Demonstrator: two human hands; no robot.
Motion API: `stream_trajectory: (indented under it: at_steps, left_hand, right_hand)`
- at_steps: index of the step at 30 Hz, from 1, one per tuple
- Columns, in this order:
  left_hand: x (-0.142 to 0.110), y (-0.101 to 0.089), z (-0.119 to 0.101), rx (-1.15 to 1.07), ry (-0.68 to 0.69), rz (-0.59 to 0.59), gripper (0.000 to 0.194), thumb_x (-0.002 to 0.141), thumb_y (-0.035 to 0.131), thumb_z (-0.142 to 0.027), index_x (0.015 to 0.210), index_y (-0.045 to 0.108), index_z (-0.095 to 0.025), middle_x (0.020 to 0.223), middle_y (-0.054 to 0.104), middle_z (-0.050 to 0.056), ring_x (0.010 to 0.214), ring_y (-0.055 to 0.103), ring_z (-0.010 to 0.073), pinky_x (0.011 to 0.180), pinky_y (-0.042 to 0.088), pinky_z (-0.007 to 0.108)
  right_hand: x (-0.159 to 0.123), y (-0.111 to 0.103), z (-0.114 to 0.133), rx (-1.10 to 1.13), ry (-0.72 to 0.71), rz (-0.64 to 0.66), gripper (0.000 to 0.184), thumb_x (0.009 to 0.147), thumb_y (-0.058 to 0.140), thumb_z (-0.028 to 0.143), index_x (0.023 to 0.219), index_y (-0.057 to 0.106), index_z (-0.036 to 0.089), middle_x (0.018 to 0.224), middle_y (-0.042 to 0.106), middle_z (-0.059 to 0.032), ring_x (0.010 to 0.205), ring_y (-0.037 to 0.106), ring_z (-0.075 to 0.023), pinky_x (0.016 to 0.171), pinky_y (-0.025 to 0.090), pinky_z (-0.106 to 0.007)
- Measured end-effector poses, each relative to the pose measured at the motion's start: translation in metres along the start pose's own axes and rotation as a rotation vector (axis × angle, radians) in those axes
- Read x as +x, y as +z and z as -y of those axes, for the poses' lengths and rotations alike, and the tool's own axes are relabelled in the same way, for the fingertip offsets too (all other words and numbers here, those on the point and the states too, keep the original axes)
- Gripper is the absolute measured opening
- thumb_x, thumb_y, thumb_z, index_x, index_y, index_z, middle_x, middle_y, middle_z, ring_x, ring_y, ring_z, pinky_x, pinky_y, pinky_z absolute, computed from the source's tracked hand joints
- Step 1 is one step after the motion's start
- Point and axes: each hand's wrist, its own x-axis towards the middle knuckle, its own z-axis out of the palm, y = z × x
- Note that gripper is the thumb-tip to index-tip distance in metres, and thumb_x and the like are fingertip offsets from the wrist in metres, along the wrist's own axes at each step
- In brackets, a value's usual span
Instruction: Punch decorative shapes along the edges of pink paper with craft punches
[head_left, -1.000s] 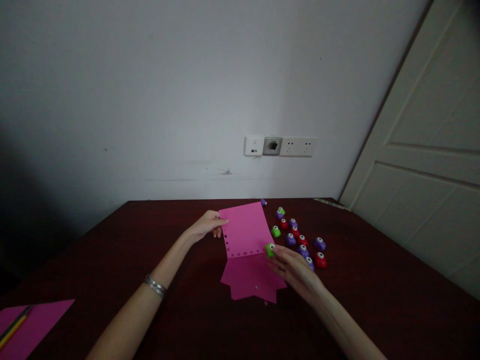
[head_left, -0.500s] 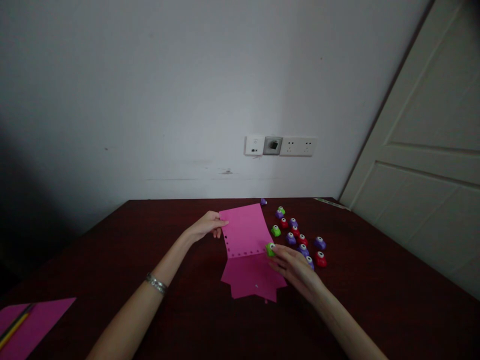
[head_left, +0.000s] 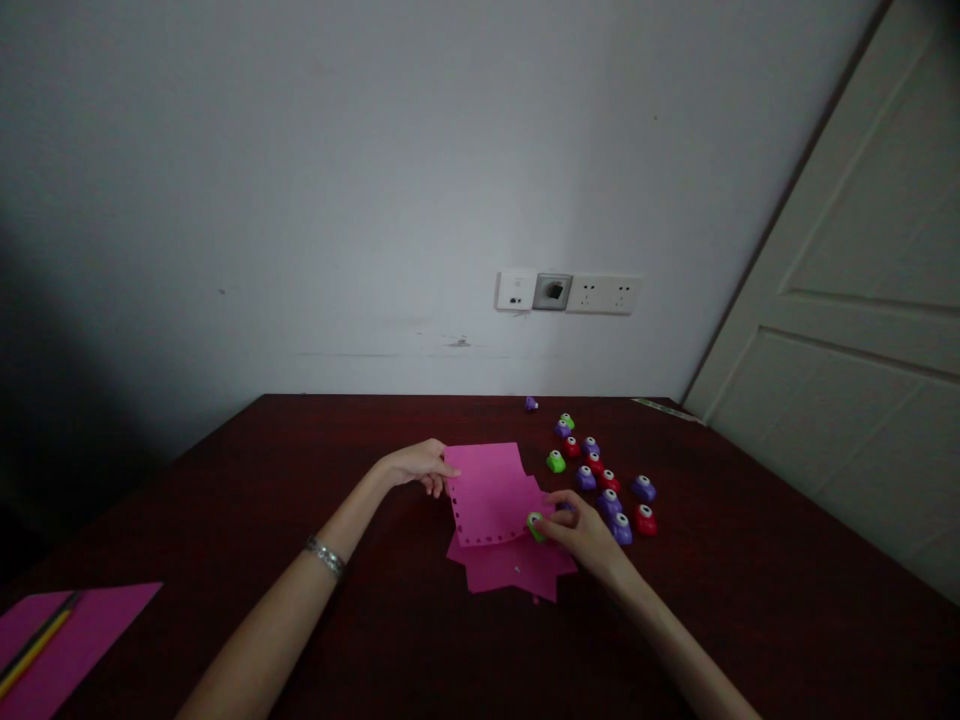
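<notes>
A pink paper sheet (head_left: 491, 490) with a row of punched holes along its near and left edges lies over more pink paper (head_left: 517, 572) on the dark red table (head_left: 390, 640). My left hand (head_left: 420, 465) pinches the sheet's left far corner. My right hand (head_left: 581, 535) grips a small green paper punch (head_left: 535, 525) set on the sheet's near right corner. Several green, purple and red punches (head_left: 600, 480) are scattered just right of the paper.
Another pink sheet with pencils on it (head_left: 60, 640) lies at the table's near left corner. A white wall with sockets (head_left: 570, 293) rises behind the table. A door (head_left: 862, 330) stands at the right.
The raised sheet has been lowered nearly flat onto the table. My right hand with the green punch has moved slightly nearer along with the sheet's edge, its fingers closing more round it.
</notes>
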Motion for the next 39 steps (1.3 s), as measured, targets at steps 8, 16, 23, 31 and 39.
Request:
stream_trajectory:
  at_steps: [8, 16, 23, 31, 39]
  left_hand:
    - [0.003, 0.004, 0.003, 0.008, -0.024, 0.008, 0.025, 0.063, 0.067, -0.032, 0.07, 0.055, -0.012, 0.053, 0.061, 0.003, 0.042, 0.055, 0.0111, 0.04, 0.04, 0.02]
    - [0.008, 0.008, 0.008, 0.06, -0.036, 0.031, 0.025, 0.064, 0.065, -0.033, 0.075, 0.058, -0.011, 0.059, 0.064, 0.005, 0.04, 0.053, 0.0094, 0.035, 0.036, 0.018]
    - [0.01, 0.007, 0.011, 0.219, 0.005, 0.032, 0.018, 0.068, 0.058, -0.031, 0.061, 0.057, -0.014, 0.051, 0.058, 0.001, 0.035, 0.044, 0.0054, 0.033, 0.028, 0.016]
    - [0.013, 0.012, 0.006, 0.45, 0.031, -0.027, 0.021, 0.07, 0.055, -0.032, 0.084, 0.055, -0.015, 0.047, 0.053, -0.003, 0.033, 0.039, 0.0066, 0.036, 0.027, 0.019]
    - [0.006, 0.027, -0.008, 0.808, 0.118, -0.585, 0.068, 0.062, 0.064, -0.046, 0.116, 0.044, -0.011, 0.116, 0.05, 0.022, 0.111, 0.042, 0.0356, 0.085, 0.033, 0.039]
  right_hand:
    - [0.001, -0.002, -0.005, -0.235, -0.064, -0.015, 0.031, 0.06, 0.068, 0.038, 0.08, 0.056, 0.018, 0.053, 0.06, 0.0015, 0.046, 0.051, -0.0122, 0.043, 0.03, -0.021]
    - [-0.008, -0.002, 0.006, -0.547, -0.2, -0.003, 0.022, 0.066, 0.062, 0.038, 0.078, 0.072, 0.022, 0.063, 0.062, -0.0024, 0.058, 0.054, -0.017, 0.052, 0.037, -0.026]
    - [-0.007, -0.012, 0.009, -0.622, -0.277, -0.004, 0.019, 0.066, 0.062, 0.036, 0.075, 0.073, 0.024, 0.066, 0.061, -0.0038, 0.06, 0.052, -0.0182, 0.057, 0.038, -0.028]
    - [-0.009, -0.015, 0.011, -0.446, -0.205, 0.143, 0.02, 0.072, 0.056, 0.033, 0.071, 0.071, 0.019, 0.063, 0.067, -0.0028, 0.062, 0.058, -0.0184, 0.058, 0.041, -0.026]
    - [-0.007, -0.016, 0.007, -0.444, -0.154, 0.153, 0.024, 0.073, 0.055, 0.035, 0.077, 0.07, 0.017, 0.066, 0.066, -0.0046, 0.06, 0.058, -0.0172, 0.049, 0.042, -0.023]
